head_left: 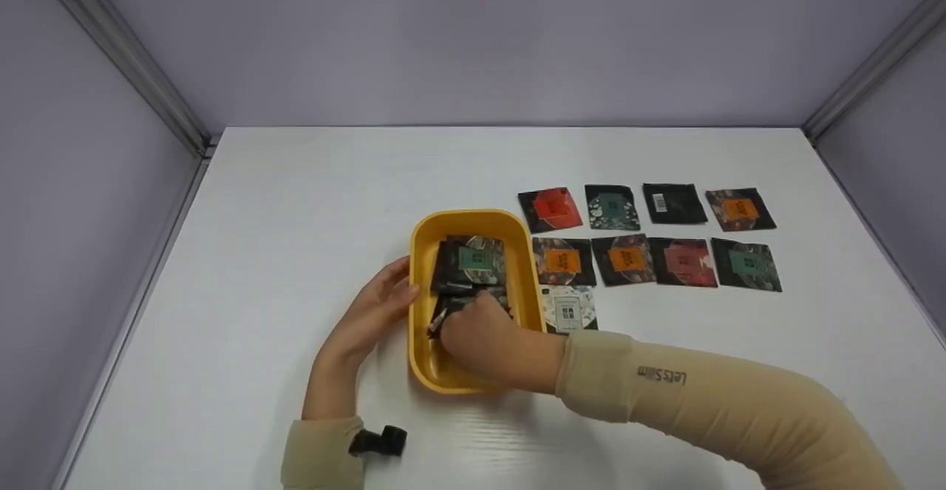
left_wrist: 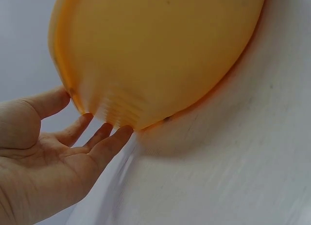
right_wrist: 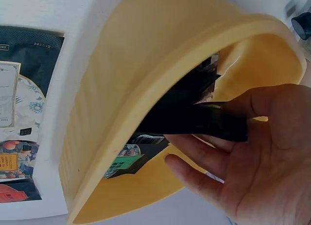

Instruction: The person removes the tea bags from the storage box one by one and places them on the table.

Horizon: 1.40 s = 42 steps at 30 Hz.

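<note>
My right hand [head_left: 480,335] reaches into a yellow plastic bin [head_left: 528,283]. Thumb and fingers pinch the edge of a black sachet [right_wrist: 194,120], seen best in the right wrist view. More dark sachets lie in the bin; a green-labelled sachet [head_left: 474,259] is on top at the far end. From outside, my left hand [left_wrist: 53,162] touches the bin's left wall, its fingers spread and fairly straight, the thumb near the rim. The lower part of the bin's contents is partly hidden behind my right hand.
Right of the bin, flat sachets lie in rows on the white table [head_left: 310,179], among them a red sachet [head_left: 550,209], a plain black sachet [head_left: 674,203] and a white flowered sachet [head_left: 569,308] close beside the bin. Grey walls [head_left: 502,46] enclose the table.
</note>
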Each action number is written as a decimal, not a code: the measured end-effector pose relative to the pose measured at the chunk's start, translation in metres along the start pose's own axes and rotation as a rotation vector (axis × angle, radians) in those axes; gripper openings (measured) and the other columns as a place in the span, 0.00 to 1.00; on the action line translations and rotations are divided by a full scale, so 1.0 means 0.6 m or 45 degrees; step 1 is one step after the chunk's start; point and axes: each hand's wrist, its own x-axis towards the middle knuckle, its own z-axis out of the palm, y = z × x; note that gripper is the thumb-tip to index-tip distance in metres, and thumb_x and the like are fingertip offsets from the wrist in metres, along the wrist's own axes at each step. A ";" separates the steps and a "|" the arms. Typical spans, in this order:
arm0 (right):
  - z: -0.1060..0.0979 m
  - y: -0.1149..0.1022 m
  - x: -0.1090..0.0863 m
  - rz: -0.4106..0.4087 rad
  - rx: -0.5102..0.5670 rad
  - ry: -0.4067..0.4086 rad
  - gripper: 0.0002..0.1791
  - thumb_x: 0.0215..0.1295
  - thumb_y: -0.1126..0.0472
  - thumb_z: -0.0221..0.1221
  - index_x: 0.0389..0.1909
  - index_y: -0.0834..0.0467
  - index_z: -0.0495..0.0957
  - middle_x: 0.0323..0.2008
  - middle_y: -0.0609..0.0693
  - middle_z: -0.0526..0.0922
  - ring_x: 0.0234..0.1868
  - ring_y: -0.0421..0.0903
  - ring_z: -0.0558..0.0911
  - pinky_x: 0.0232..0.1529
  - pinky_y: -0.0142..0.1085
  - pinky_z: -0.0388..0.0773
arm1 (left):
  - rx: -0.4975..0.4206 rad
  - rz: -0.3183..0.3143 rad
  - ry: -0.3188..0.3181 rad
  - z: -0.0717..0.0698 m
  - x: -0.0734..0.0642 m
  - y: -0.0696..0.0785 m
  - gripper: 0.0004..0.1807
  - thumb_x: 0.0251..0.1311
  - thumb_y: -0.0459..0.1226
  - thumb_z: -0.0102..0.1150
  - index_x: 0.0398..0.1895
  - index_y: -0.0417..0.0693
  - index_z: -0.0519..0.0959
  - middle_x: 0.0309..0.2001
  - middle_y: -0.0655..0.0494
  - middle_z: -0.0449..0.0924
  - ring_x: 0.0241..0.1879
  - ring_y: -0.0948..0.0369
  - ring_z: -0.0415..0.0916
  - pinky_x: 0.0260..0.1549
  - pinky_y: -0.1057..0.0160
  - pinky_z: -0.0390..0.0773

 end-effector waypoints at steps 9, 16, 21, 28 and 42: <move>0.006 0.015 -0.029 0.003 0.032 0.234 0.16 0.67 0.48 0.61 0.45 0.56 0.83 0.34 0.51 0.86 0.34 0.48 0.82 0.40 0.41 0.80 | 0.018 -0.013 0.007 0.001 0.002 0.003 0.33 0.69 0.39 0.59 0.74 0.46 0.60 0.74 0.47 0.58 0.69 0.52 0.62 0.65 0.50 0.65; 0.014 0.023 -0.073 -0.082 -0.011 0.503 0.20 0.72 0.52 0.58 0.60 0.56 0.79 0.53 0.51 0.84 0.49 0.49 0.84 0.51 0.44 0.79 | 0.035 -0.008 0.013 0.001 0.000 0.002 0.32 0.69 0.39 0.59 0.74 0.48 0.61 0.73 0.48 0.58 0.69 0.52 0.61 0.65 0.50 0.65; 0.024 0.031 -0.105 -0.116 0.027 0.725 0.19 0.70 0.54 0.60 0.59 0.57 0.79 0.53 0.51 0.84 0.49 0.48 0.83 0.49 0.42 0.79 | 0.007 -0.010 0.000 0.000 -0.001 0.001 0.33 0.69 0.39 0.58 0.75 0.47 0.60 0.74 0.48 0.58 0.70 0.52 0.61 0.65 0.51 0.65; 0.048 0.045 -0.152 -0.178 0.150 0.878 0.29 0.58 0.62 0.70 0.62 0.58 0.76 0.58 0.52 0.81 0.55 0.48 0.80 0.48 0.42 0.80 | -0.036 -0.032 0.011 -0.001 -0.003 0.000 0.33 0.70 0.37 0.57 0.75 0.45 0.58 0.74 0.47 0.57 0.69 0.52 0.62 0.65 0.51 0.66; 0.107 0.098 -0.230 -0.095 0.203 1.175 0.23 0.82 0.64 0.36 0.62 0.61 0.77 0.59 0.54 0.80 0.52 0.49 0.83 0.37 0.44 0.81 | 0.029 -0.035 0.043 0.001 -0.001 -0.001 0.35 0.68 0.39 0.60 0.75 0.46 0.59 0.74 0.49 0.58 0.71 0.53 0.58 0.66 0.52 0.65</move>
